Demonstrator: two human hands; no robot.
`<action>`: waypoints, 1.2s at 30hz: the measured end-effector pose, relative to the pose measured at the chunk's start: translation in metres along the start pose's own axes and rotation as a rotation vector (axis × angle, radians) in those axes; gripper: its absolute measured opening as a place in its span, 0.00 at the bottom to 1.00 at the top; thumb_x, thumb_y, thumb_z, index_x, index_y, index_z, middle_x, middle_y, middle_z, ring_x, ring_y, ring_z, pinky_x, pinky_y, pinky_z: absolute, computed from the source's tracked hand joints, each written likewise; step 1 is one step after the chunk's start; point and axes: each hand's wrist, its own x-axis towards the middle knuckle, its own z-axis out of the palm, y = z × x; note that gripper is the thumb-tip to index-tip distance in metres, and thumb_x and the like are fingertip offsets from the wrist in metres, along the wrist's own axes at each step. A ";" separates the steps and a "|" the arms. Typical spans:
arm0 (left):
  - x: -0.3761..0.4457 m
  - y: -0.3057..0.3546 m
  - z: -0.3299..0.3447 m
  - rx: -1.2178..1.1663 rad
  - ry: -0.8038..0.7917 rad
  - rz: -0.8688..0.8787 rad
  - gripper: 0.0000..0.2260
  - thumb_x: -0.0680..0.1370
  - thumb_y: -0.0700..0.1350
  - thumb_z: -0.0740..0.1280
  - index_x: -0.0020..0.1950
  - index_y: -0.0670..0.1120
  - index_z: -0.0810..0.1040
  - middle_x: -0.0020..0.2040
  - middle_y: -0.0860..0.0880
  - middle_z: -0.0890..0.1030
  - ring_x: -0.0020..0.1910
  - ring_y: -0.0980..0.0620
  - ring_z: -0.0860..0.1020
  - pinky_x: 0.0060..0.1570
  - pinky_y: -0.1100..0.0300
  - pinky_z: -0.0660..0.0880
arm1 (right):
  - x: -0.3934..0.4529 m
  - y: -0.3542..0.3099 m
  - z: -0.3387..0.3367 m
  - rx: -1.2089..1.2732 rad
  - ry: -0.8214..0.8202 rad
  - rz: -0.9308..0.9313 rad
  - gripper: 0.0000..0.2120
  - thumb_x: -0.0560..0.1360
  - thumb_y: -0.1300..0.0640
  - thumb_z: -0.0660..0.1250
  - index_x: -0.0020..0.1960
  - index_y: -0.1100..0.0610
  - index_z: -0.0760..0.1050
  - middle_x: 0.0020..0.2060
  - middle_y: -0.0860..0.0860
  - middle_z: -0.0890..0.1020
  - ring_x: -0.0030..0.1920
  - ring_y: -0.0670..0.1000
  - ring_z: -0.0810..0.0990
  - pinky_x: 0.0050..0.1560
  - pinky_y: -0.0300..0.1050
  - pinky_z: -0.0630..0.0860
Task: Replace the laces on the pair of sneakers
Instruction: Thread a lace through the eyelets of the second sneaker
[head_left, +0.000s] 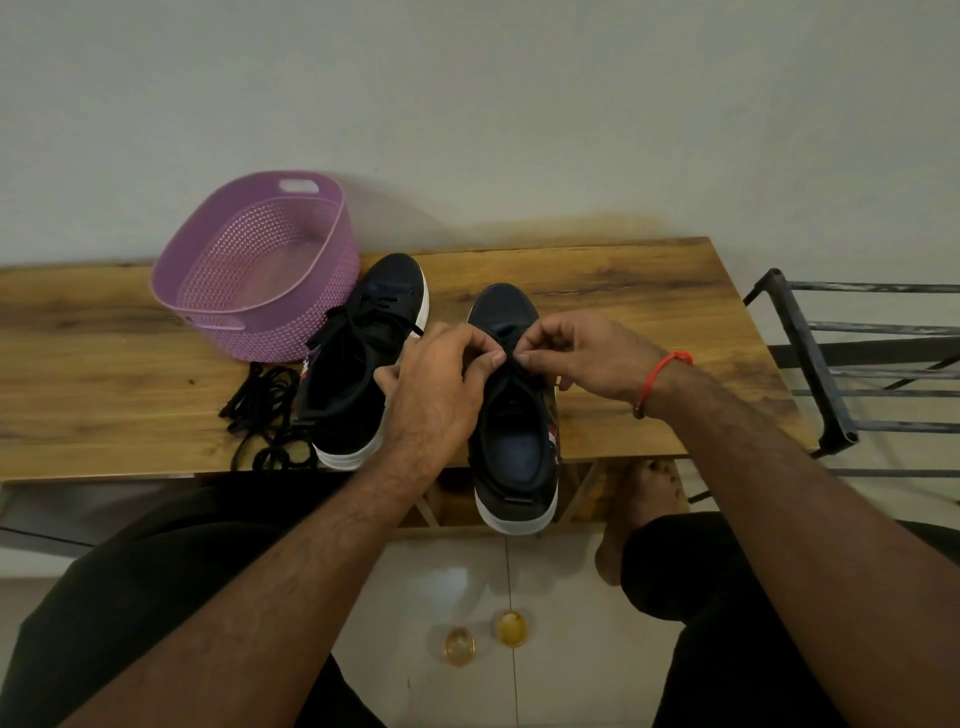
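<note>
Two dark sneakers with white soles stand on a wooden table (623, 291). The left sneaker (358, 374) carries a black lace tied loosely across its front. The right sneaker (514, 441) hangs with its heel over the table's front edge. Above its lacing, my left hand (441, 384) and my right hand (587, 358) meet, and each pinches the black lace (511, 364) between thumb and fingertips. A loose pile of black laces (265, 410) lies on the table left of the left sneaker.
A purple perforated plastic basket (260, 270) leans tilted at the back left, touching the left sneaker. A black metal rack (831, 374) stands right of the table. My legs and a bare foot (639, 514) are below the front edge.
</note>
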 end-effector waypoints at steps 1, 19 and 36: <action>0.001 -0.001 -0.001 -0.028 0.008 -0.010 0.02 0.81 0.55 0.65 0.49 0.63 0.76 0.54 0.62 0.78 0.57 0.57 0.74 0.54 0.53 0.57 | 0.000 0.000 -0.001 -0.010 0.004 0.006 0.03 0.79 0.57 0.68 0.47 0.51 0.80 0.38 0.46 0.82 0.34 0.38 0.78 0.33 0.31 0.74; 0.015 -0.020 -0.001 -0.040 -0.140 0.082 0.15 0.84 0.42 0.62 0.65 0.58 0.79 0.65 0.55 0.75 0.66 0.53 0.72 0.67 0.45 0.72 | 0.003 0.015 -0.008 -0.300 0.382 0.126 0.05 0.79 0.53 0.67 0.55 0.51 0.76 0.48 0.45 0.78 0.49 0.46 0.75 0.41 0.34 0.68; 0.017 -0.014 -0.017 0.000 -0.146 0.043 0.09 0.75 0.54 0.74 0.41 0.65 0.75 0.41 0.63 0.79 0.47 0.59 0.78 0.61 0.42 0.75 | -0.015 0.000 -0.007 -0.425 -0.007 -0.133 0.03 0.78 0.51 0.69 0.46 0.48 0.77 0.43 0.42 0.79 0.45 0.41 0.75 0.41 0.34 0.67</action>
